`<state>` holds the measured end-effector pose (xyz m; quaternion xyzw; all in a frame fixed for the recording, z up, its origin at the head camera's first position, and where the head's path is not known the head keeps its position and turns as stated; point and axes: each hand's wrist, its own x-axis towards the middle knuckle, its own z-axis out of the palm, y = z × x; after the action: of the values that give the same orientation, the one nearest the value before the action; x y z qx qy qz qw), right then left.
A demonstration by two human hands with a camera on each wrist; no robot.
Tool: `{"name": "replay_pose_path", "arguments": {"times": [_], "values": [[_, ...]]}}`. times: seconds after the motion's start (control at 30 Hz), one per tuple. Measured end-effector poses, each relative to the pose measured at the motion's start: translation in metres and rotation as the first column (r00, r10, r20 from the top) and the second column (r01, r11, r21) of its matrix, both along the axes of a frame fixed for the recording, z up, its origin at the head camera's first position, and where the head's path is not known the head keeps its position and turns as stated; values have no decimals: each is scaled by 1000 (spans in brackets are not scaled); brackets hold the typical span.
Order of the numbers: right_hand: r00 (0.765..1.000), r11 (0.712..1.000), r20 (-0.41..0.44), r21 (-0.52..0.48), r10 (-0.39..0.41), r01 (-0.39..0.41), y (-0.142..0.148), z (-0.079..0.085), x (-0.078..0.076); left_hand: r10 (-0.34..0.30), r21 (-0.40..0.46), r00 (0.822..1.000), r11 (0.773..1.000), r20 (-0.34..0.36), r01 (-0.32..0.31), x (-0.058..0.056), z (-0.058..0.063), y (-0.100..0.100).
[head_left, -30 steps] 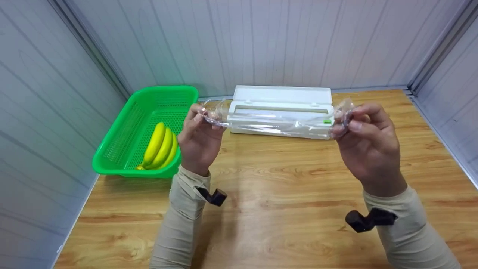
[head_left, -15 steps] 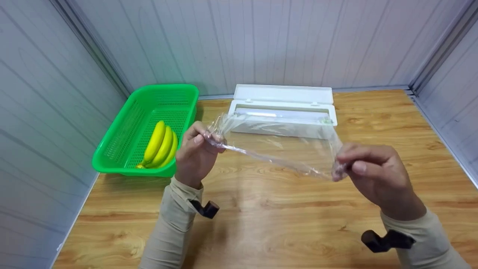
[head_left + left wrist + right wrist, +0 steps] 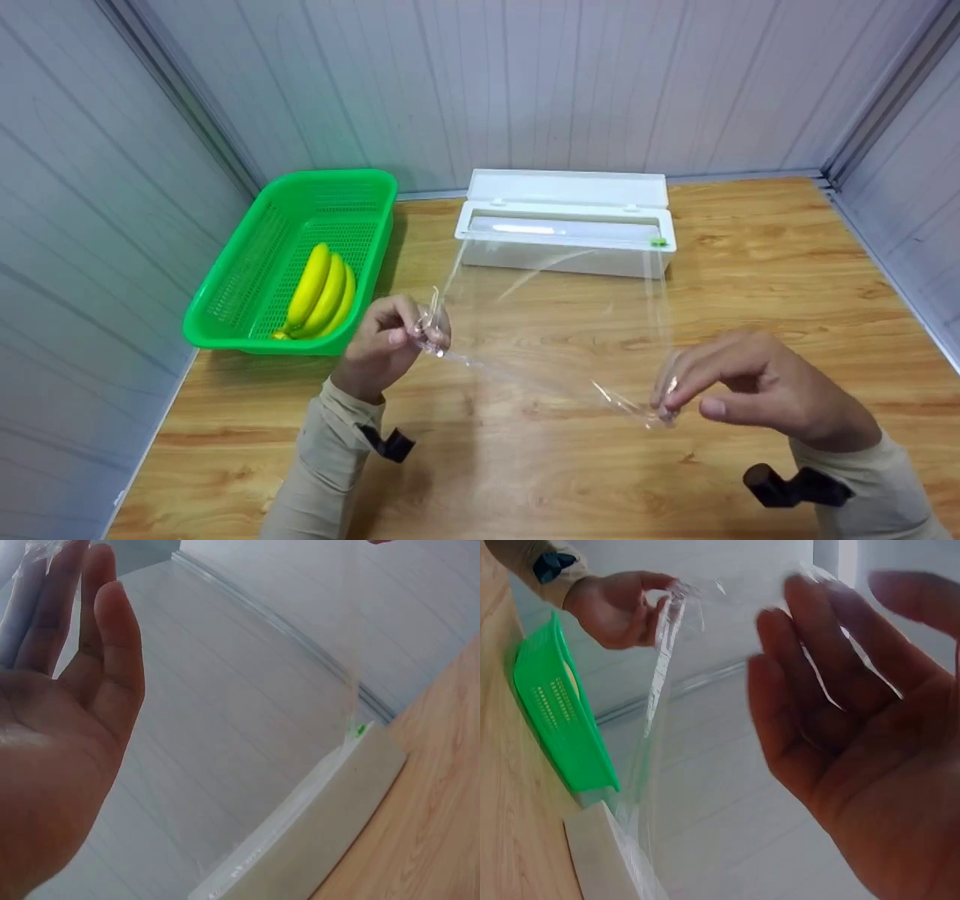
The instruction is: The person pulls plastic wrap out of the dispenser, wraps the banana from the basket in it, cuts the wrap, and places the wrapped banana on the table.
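Observation:
A clear sheet of plastic wrap [image 3: 555, 322] stretches from a white dispenser box [image 3: 562, 260] toward me, above the wooden table. At its near left corner, my left hand [image 3: 390, 345] pinches the bunched film between thumb and fingers. The near right corner clings at the fingertips of my right hand [image 3: 757, 390], whose thumb stands apart from the fingers. In the right wrist view those right fingers [image 3: 802, 682] are fairly straight, and the film's front edge runs in a bright strip from the left hand [image 3: 619, 607]. The box's lid [image 3: 566, 187] is raised, with the roll showing inside.
Left of the box stands a green plastic basket [image 3: 196, 330] holding a bunch of bananas [image 3: 324, 296]. A small green slider [image 3: 658, 242] sits at the box's right end. Panel walls [image 3: 540, 90] enclose the wooden table [image 3: 555, 480] at the back and sides.
Both hands have come down and toward me, drawing the film out from the box into a wide flat sheet. My right thumb has parted from its fingers.

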<state>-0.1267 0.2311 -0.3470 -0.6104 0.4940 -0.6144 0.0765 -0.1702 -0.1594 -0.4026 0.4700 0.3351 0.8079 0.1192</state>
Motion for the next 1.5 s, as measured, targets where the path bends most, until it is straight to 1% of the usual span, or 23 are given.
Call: {"name": "replay_pose_path", "arguments": {"times": [0.07,0.13,0.23,0.3,0.43,0.53,0.63,0.73,0.83,0.9,0.93,1.0,1.1,1.13,1.17,1.23,1.3,1.37,1.47,1.5], "values": [[998,997,-61,75,9,-5,3,0,-1,-7,-41,1000,999,-11,6,3,-4,-5],[995,990,-100,143,28,-14,6,-2,-1,-20,-74,1000,997,-22,18,5,-9,-9],[990,975,-132,222,56,-26,7,-8,-2,-44,-107,998,993,-34,40,8,-15,-15],[990,960,-131,280,60,-21,9,-12,-2,-61,-124,997,991,-43,56,9,-19,-18],[993,921,-111,390,37,9,12,-21,-3,-78,-163,997,984,-26,73,12,-26,-23],[996,893,-90,450,25,18,13,-27,-4,-61,-213,998,975,-6,58,14,-31,-27],[996,872,-80,490,27,16,13,-36,-4,-34,-266,999,963,-7,31,18,-35,-30],[997,851,-69,524,24,16,12,-45,-4,-17,-312,1000,950,-4,15,22,-39,-34],[998,834,-55,551,17,16,9,-54,-3,-5,-363,1000,932,9,8,27,-44,-39],[1000,811,-26,585,-3,18,8,-59,-2,16,-414,1000,910,18,-7,30,-48,-44],[1000,801,-16,598,-10,18,7,-61,-1,38,-452,999,892,15,-27,33,-50,-46],[1000,782,1,624,-26,19,7,-65,0,94,-538,995,840,22,-67,37,-52,-50],[999,772,1,635,-33,25,7,-71,1,180,-656,983,745,19,-124,44,-55,-56],[1000,775,-9,631,-29,29,7,-74,1,201,-681,979,720,23,-132,45,-56,-57],[999,773,-12,633,-30,31,7,-76,1,216,-698,976,703,30,-134,47,-57,-58],[999,766,-18,641,-34,37,7,-79,1,234,-719,971,682,43,-133,49,-59,-60],[999,749,-8,661,-42,37,7,-81,2,241,-733,968,670,66,-117,50,-61,-62],[999,739,-6,673,-43,36,6,-84,2,246,-750,966,654,85,-101,52,-62,-63],[999,731,1,681,-40,29,6,-87,3,241,-777,966,624,90,-83,54,-64,-65],[999,730,3,683,-41,27,6,-88,3,237,-784,968,615,82,-84,54,-65,-65]]}}
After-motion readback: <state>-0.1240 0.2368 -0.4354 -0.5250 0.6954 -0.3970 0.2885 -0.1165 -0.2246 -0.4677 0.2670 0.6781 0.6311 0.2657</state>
